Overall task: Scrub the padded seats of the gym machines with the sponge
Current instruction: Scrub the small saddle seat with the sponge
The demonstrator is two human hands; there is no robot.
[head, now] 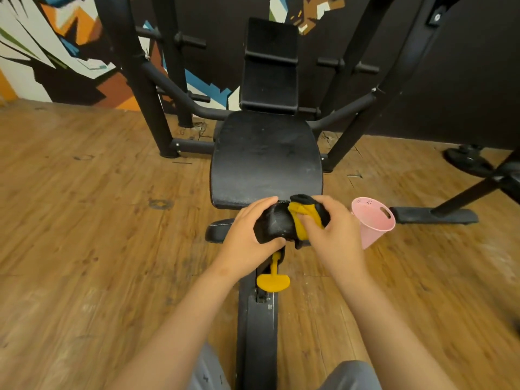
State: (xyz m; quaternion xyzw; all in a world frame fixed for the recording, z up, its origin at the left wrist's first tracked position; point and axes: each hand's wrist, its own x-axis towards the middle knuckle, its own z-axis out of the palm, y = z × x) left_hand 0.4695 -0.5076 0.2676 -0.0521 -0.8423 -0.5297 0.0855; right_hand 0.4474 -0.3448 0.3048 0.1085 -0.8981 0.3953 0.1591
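Note:
A black padded seat [266, 159] of a gym machine lies in the middle of the view, with an upright black back pad [270, 66] behind it. In front of the seat sits a small black padded roller [277, 225]. My left hand [247, 235] grips the roller's left end. My right hand [334, 235] holds a yellow and black sponge [305, 213] and presses it against the roller's right part. The seat's surface shows pale smears.
A pink bucket [372, 220] stands on the wooden floor just right of my right hand. A yellow adjustment knob [273, 281] sticks out below the roller. Black frame posts [146, 88] flank the seat. A weight plate [467, 161] lies far right.

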